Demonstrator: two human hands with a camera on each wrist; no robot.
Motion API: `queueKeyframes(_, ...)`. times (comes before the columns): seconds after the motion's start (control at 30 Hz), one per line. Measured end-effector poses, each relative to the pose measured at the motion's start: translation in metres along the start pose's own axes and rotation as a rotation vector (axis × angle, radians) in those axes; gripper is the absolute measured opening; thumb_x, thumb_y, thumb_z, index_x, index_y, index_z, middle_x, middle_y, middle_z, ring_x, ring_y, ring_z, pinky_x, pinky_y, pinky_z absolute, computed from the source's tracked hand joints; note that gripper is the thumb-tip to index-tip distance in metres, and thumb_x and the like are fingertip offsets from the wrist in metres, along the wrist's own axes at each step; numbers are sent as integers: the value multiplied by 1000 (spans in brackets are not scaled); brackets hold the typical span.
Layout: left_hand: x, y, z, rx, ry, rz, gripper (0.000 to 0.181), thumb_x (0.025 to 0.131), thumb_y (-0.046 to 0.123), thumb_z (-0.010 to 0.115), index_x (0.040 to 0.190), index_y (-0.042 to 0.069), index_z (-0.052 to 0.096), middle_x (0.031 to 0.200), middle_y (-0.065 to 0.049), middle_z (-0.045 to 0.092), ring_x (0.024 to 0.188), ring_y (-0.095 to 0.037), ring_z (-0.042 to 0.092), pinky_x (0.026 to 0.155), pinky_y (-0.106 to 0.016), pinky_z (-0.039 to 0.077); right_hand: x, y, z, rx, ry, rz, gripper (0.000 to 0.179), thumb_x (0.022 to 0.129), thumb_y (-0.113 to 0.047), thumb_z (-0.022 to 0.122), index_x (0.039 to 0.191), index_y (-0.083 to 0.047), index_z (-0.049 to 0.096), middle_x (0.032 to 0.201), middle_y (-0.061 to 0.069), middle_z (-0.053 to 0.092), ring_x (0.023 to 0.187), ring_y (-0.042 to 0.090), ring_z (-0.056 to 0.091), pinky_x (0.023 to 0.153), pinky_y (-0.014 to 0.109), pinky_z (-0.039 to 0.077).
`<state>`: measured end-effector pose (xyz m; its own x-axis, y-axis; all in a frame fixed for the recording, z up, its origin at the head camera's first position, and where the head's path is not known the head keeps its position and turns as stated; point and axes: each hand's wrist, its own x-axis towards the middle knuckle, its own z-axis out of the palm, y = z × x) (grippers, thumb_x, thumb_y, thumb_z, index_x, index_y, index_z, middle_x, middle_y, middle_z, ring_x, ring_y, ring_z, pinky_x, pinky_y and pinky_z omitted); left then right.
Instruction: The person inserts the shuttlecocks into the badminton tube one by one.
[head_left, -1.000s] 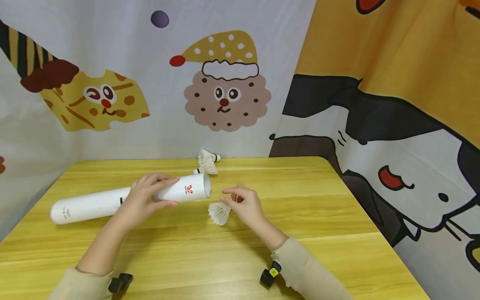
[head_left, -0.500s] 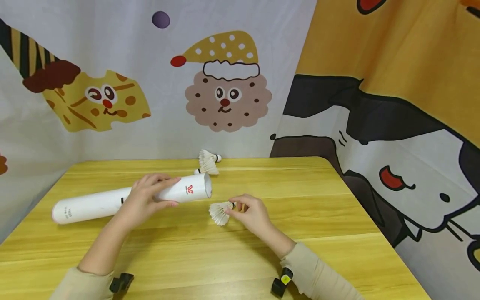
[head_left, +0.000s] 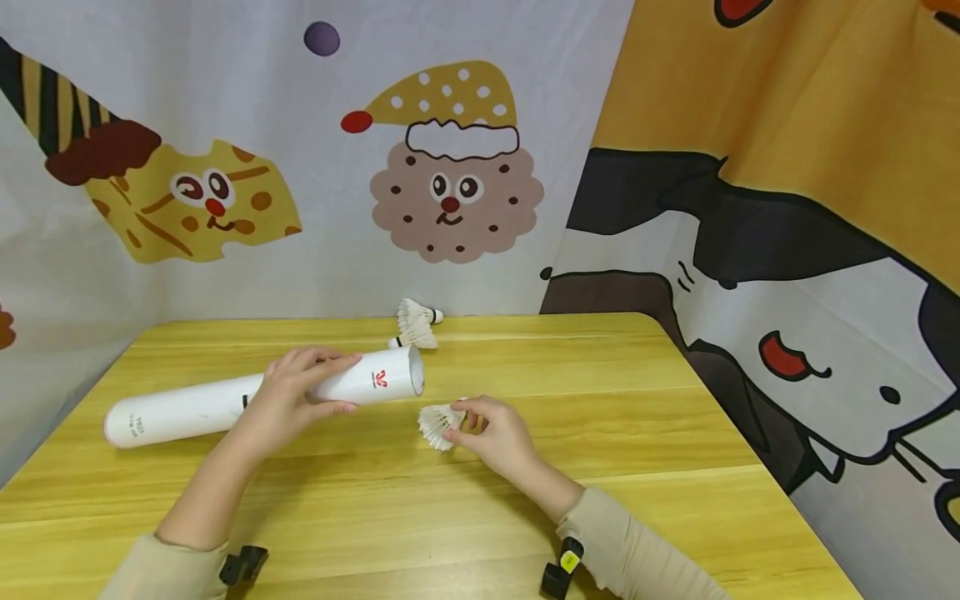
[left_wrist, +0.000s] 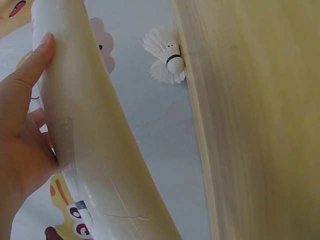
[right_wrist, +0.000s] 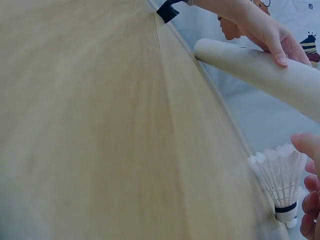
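Observation:
A long white shuttlecock tube (head_left: 180,412) lies slanted across the left half of the wooden table, its right end facing the middle. My left hand (head_left: 288,387) grips it from above, thumb on the near side. Right of the tube's end is a white feather shuttlecock (head_left: 433,427), feathers to the left. My right hand (head_left: 498,442) pinches it with thumb and index finger at the feathers; the hand hides its cork in the head view. The right wrist view shows that shuttlecock (right_wrist: 277,182) with a dark band above its cork.
Two more shuttlecocks lie together at the table's back edge: one upper shuttlecock (head_left: 413,315) with its cork to the right, one lower shuttlecock (head_left: 418,335) with its cork to the left. Behind the table (head_left: 600,400) hangs a cartoon-printed curtain (head_left: 262,283).
My right hand first moved slightly right and down along the shuttlecock, then its fingertips shifted left from the cork end onto the feathers. The left hand and the tube stay still.

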<state>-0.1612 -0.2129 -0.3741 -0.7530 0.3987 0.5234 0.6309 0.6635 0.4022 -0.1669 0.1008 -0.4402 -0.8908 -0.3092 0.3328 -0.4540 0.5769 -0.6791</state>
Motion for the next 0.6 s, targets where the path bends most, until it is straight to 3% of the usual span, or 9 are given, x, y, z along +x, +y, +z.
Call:
queueKeyframes(0.27,1,0,0,3,1,7,65,72,21,84,132,19,60,121,-7,56,113,-33,45,88,-59,26,-1,3,0,10,22,-30,33,77,-23,83,106,-10,73,76,1,62,58,6,50,50,24,44)
queueKeyframes(0.6,1,-1,0,-1,-1,10,66,71,20,85,132,18,60,121,-7,56,111,-32,46,88,-58,26,0,8,1,-53,110,-26,22,77,-15,81,97,-11,76,70,-8,56,57,5,48,49,22,42)
